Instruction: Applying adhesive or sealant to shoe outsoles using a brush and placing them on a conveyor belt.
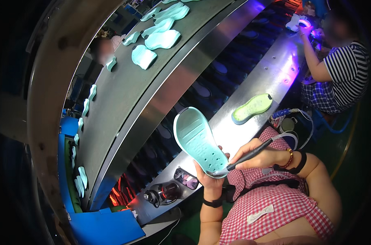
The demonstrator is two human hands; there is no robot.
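Note:
My left hand [205, 176] is closed on the near end of a light-blue shoe sole [195, 136], held tilted with its inner face, ribbed and dotted with small holes, turned up. My right hand [257, 154] grips a black pen-shaped brush [251, 155] with a pale tube running from its back end. The brush's tip meets the sole's near rim, beside my left fingers; the bristles are too small to make out. On the metal bench [230, 136], just right of the held sole, lies a yellow-green shoe sole [253, 108] with a dark patch at its tip.
A dark bottle [165, 193] lies on the bench beside a phone [186, 178]. Beyond a metal rail [161, 87], a conveyor belt [112, 118] carries several light-blue soles [163, 38]. A person in a striped shirt [347, 67] works under purple light at the far right.

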